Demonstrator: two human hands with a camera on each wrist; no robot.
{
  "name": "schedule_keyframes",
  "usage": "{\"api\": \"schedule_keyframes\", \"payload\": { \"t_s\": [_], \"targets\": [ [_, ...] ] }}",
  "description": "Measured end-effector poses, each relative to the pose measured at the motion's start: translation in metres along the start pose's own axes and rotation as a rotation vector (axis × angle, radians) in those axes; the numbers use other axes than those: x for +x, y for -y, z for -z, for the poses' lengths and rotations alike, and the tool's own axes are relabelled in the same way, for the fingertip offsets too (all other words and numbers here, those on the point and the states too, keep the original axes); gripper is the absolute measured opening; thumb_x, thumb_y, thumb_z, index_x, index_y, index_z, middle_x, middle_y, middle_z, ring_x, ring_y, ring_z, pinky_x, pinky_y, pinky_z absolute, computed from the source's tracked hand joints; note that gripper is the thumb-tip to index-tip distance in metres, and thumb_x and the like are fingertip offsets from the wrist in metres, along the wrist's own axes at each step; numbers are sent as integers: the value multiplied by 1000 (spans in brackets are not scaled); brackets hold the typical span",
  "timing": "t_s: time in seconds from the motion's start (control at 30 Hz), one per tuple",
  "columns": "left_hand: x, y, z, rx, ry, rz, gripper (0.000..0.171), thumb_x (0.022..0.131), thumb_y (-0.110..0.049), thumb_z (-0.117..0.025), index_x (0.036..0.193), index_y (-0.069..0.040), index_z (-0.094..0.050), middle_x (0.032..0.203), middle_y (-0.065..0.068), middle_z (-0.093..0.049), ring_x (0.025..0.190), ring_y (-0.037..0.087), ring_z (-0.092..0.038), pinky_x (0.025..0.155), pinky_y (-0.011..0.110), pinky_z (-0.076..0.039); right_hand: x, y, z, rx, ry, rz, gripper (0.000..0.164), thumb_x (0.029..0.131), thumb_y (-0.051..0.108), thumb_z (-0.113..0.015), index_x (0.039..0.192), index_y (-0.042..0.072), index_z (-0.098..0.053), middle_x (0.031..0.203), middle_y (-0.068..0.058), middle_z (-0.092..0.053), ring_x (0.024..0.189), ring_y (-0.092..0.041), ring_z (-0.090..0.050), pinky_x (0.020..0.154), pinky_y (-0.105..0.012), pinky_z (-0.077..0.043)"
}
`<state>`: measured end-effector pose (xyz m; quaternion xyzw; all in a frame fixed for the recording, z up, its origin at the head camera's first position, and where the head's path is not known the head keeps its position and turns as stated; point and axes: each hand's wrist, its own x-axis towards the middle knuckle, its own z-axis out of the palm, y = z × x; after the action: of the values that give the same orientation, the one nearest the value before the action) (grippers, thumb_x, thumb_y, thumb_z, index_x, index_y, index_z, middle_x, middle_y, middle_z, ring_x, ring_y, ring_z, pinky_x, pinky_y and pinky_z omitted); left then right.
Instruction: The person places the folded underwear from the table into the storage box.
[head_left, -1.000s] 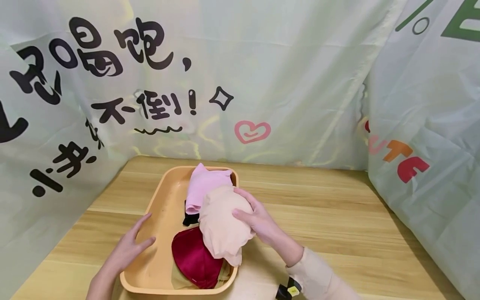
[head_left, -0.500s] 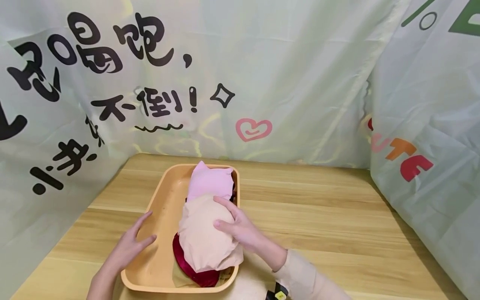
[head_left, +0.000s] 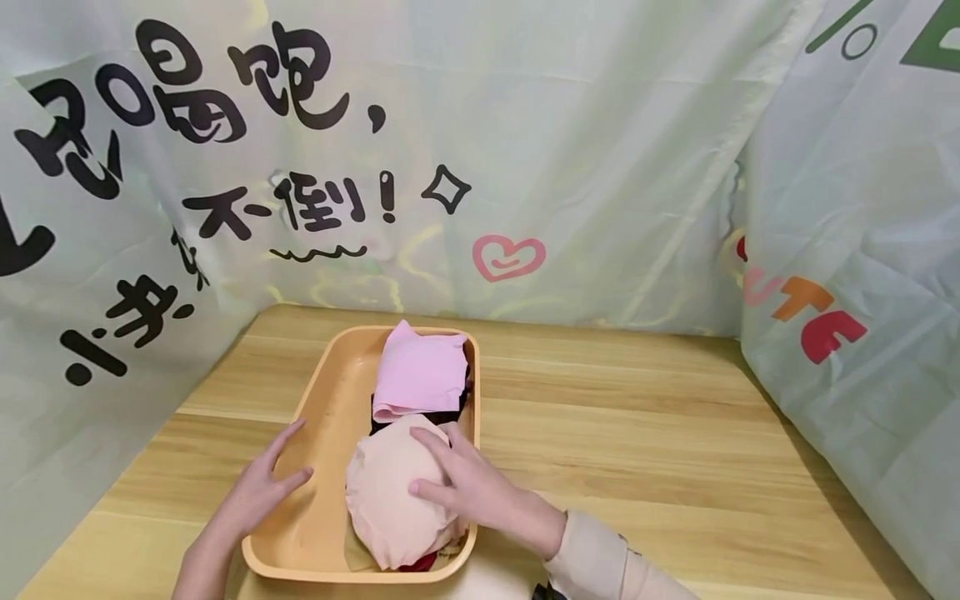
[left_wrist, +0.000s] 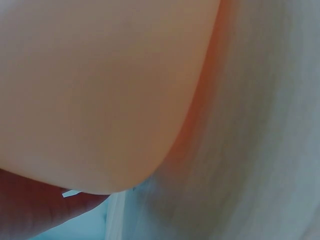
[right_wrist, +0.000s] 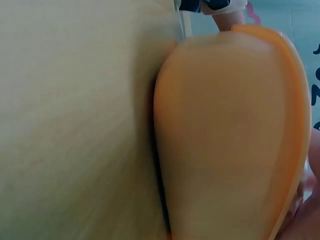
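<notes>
An orange tray (head_left: 352,577) with raised walls stands on the wooden table. Inside its lower right part lies a rounded, pale pink fabric bundle (head_left: 390,504) with a wrinkled edge. My right hand (head_left: 480,487) holds the bundle from the right, thumb and forefinger spread over its top; the other fingers are partly hidden. Under the bundle a bit of maroon fabric (head_left: 420,563) shows. My left hand (head_left: 255,497) is at the tray's left rim, fingers spread and extended inward. The left wrist view shows mostly the tray's outer wall (left_wrist: 110,100).
Farther back in the tray, a folded lilac cloth (head_left: 422,371) lies on black fabric (head_left: 444,415). Tan fabric (head_left: 357,553) shows at the near end. Printed curtains (head_left: 615,167) enclose the table (head_left: 637,433) behind and at both sides.
My right hand has carried the pale pink bundle left and toward the near end, covering most of the maroon fabric. My left hand has stayed at the rim.
</notes>
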<state>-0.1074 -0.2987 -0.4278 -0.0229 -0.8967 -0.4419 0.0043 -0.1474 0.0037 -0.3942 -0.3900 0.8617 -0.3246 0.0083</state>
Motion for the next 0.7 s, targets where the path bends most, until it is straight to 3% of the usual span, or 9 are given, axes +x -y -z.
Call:
{"api": "schedule_keyframes", "payload": {
  "t_s": [0.1,0.33,0.47,0.7],
  "targets": [
    [3,0,-1,-11,16,-5,74,86,-17,-61,145,-5,-18,144,34,-14,125,59,-12,89,75,-17,-3,2,-1,-162,-20,9,60,87,44,-56,136,13,-40,113,-9,-45,95,-17,-46,83,-35,-43],
    [9,0,-3,-17,33,-14,74,86,-18,-62,145,-6,-18,144,33,-15,126,59,-12,91,74,-18,-14,5,-6,-474,-39,-3,55,90,48,-47,131,11,-45,105,-9,-49,94,-22,-47,87,-44,-39],
    [11,-1,-4,-14,32,-28,73,86,-17,-61,145,-5,-19,144,33,-16,125,59,-13,91,74,-17,-19,7,-9,-536,-44,-12,54,91,47,-46,129,10,-45,106,-10,-49,92,-22,-49,86,-44,-40],
    [12,2,-5,3,15,-33,72,87,-20,-60,144,-6,-19,144,32,-17,125,58,-16,91,73,-19,-22,5,-11,-543,-29,-4,56,92,48,-44,132,8,-45,116,-13,-50,103,-23,-53,89,-47,-39]
  ]
}}
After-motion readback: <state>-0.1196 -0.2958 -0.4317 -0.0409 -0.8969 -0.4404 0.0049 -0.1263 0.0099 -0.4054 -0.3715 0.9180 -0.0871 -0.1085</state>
